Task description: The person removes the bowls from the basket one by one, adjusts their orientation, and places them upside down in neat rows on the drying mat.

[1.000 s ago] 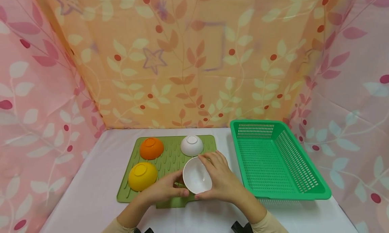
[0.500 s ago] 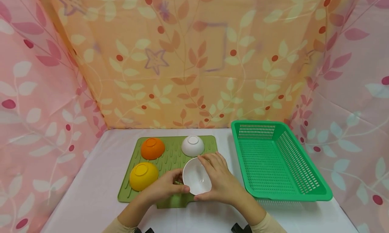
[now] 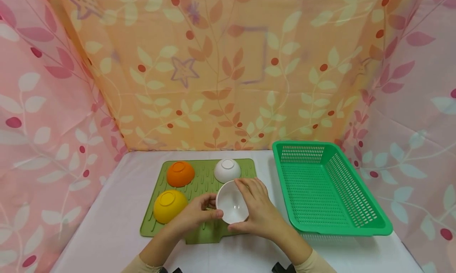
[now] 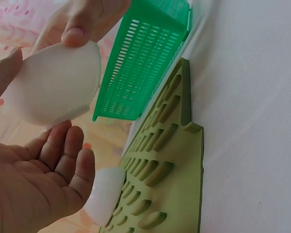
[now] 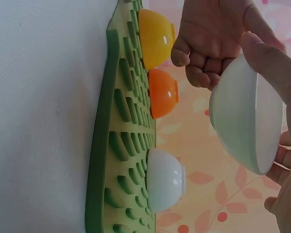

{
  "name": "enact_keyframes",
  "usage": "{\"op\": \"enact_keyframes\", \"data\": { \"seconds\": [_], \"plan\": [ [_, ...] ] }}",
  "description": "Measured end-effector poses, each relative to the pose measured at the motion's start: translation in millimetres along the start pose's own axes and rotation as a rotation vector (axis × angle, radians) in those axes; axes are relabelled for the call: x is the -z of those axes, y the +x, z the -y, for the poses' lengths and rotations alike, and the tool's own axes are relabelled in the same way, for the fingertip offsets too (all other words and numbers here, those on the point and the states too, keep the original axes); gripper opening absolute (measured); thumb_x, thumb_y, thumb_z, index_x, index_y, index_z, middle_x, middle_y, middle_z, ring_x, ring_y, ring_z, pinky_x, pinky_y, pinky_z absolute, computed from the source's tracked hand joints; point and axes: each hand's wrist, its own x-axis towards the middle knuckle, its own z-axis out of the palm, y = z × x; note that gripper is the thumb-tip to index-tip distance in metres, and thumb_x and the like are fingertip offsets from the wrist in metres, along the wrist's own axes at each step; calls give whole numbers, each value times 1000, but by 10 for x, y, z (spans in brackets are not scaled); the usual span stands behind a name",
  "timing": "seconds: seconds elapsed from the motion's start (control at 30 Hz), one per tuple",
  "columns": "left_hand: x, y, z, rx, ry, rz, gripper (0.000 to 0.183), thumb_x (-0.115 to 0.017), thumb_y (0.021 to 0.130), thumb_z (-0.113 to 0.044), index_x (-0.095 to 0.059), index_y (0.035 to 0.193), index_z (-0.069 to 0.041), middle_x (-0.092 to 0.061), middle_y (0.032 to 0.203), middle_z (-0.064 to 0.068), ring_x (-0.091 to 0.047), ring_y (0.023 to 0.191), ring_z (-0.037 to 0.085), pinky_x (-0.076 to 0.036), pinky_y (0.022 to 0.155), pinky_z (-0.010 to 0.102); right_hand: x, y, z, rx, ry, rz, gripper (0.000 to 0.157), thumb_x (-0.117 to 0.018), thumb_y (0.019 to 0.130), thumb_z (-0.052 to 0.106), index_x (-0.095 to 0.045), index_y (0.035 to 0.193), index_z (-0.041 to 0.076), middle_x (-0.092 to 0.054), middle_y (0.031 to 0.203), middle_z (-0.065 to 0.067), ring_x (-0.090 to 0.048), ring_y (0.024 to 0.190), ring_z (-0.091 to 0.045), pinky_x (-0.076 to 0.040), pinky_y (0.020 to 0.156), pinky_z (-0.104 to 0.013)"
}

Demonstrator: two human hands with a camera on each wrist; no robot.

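A white bowl (image 3: 232,205) is held tilted over the near part of the green draining mat (image 3: 199,235), its hollow facing the head camera. My right hand (image 3: 261,209) grips it from the right, thumb low and fingers along the upper rim. From the left, my left hand (image 3: 197,213) holds it too; the thumb lies at the rim and the fingertips reach the underside by the foot, as the left wrist view shows. Upside down on the mat rest another white bowl (image 3: 227,171), an orange bowl (image 3: 180,174) and a yellow bowl (image 3: 170,206).
To the right of the mat stands a green slotted basket (image 3: 315,194) with nothing inside. A white cloth (image 3: 117,209) covers the table. Patterned curtains (image 3: 221,75) enclose the back and both sides.
The white bowl has risen slightly in the head view over the last half second, with both hands staying on it. The whole scene has shifted a little to the right.
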Motion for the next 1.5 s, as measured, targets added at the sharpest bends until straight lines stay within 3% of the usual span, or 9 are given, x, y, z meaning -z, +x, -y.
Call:
{"op": "enact_keyframes", "data": {
  "seconds": [0.3, 0.53, 0.73, 0.9, 1.07, 1.23, 1.5],
  "plan": [
    [32, -6, -46, 9, -26, -80, 62, -82, 89, -30, -57, 139, -5, -63, 123, 13, -57, 112, 29, -54, 90, 36, 43, 5, 1, -42, 51, 3, 127, -95, 59, 59, -35, 158, 8, -38, 156, -9, -35, 145, -29, -23, 121, -57],
    [88, -23, -79, -8, 18, -112, 62, -85, 85, -25, -58, 137, -6, -62, 121, 15, -60, 105, 32, -56, 84, 36, 94, 7, -7, -225, 213, 37, 121, -93, 65, 55, -27, 162, 25, -36, 158, -5, -32, 147, -30, -39, 111, -63],
    [121, -40, -111, -73, 106, -143, 63, -88, 82, -20, -60, 137, -9, -62, 121, 13, -58, 103, 30, -52, 88, 40, 134, 14, -23, -375, 402, 34, 105, -89, 73, 52, -33, 159, 31, -38, 159, 0, -34, 149, -30, -38, 111, -66],
    [135, -58, -146, -130, 227, -187, 66, -92, 76, -24, -62, 135, -22, -62, 125, 0, -54, 116, 27, -46, 99, 49, 150, 9, -50, -446, 545, 55, 95, -88, 80, 42, -36, 158, 27, -40, 160, 3, -35, 150, -29, -33, 113, -69],
    [142, -90, -193, -213, 372, -230, 71, -95, 72, -33, -60, 133, -31, -58, 128, -9, -52, 121, 25, -47, 98, 43, 174, 23, -46, -521, 650, 105, 89, -84, 84, 41, -38, 158, 21, -45, 158, 3, -37, 149, -28, -29, 116, -67],
    [147, -107, -215, -282, 438, -244, 71, -96, 70, -35, -60, 132, -35, -56, 129, -13, -52, 122, 22, -46, 97, 39, 174, 35, -65, -524, 725, 134, 85, -82, 88, 38, -39, 157, 12, -48, 157, -5, -40, 147, -28, -29, 118, -62],
    [117, -125, -211, -335, 522, -265, 74, -97, 70, -24, -61, 133, -39, -52, 138, -16, -44, 131, 17, -44, 105, 59, 142, 26, -79, -539, 801, 187, 83, -80, 90, 35, -38, 158, 12, -46, 157, -6, -39, 147, -30, -29, 119, -61]
  ]
}}
